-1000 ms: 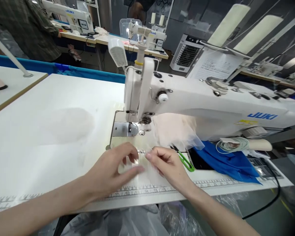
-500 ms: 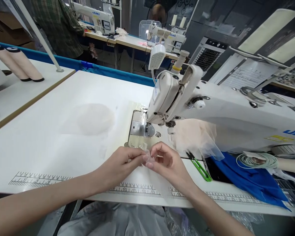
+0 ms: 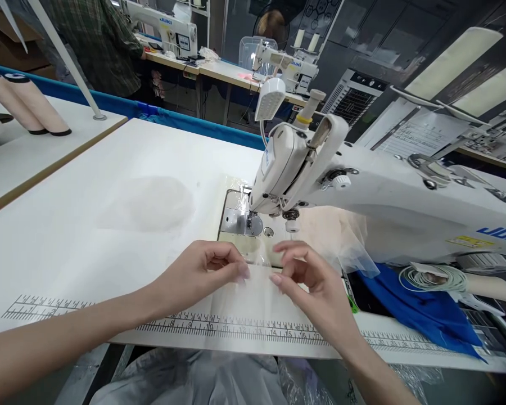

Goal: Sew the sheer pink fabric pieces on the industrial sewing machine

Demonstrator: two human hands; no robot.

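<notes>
Just in front of the needle plate [image 3: 240,220] of the sewing machine [image 3: 312,163], a thin, see-through white fabric [image 3: 251,292] lies over the table edge. My left hand [image 3: 213,267] pinches it between thumb and forefinger at its left side. To the right, my right hand [image 3: 310,281] hovers near the fabric with thumb and fingers apart, holding nothing I can see. Green thread snips [image 3: 353,304] lie beside that hand, mostly hidden behind it. The fabric's exact outline is hard to make out against the white tabletop.
A sheer pale piece [image 3: 156,202] lies flat on the left. Peach sheer fabric [image 3: 324,228] sits under the machine arm. Blue cloth [image 3: 417,315] and a coil of pale cord [image 3: 432,277] are at right. A printed ruler [image 3: 227,331] runs along the front edge. A person [image 3: 96,48] stands beyond.
My hands were together, both fingering the small sheer fabric. They have since parted: my right hand has let go and moved right, while the fabric now lies spread lower between them.
</notes>
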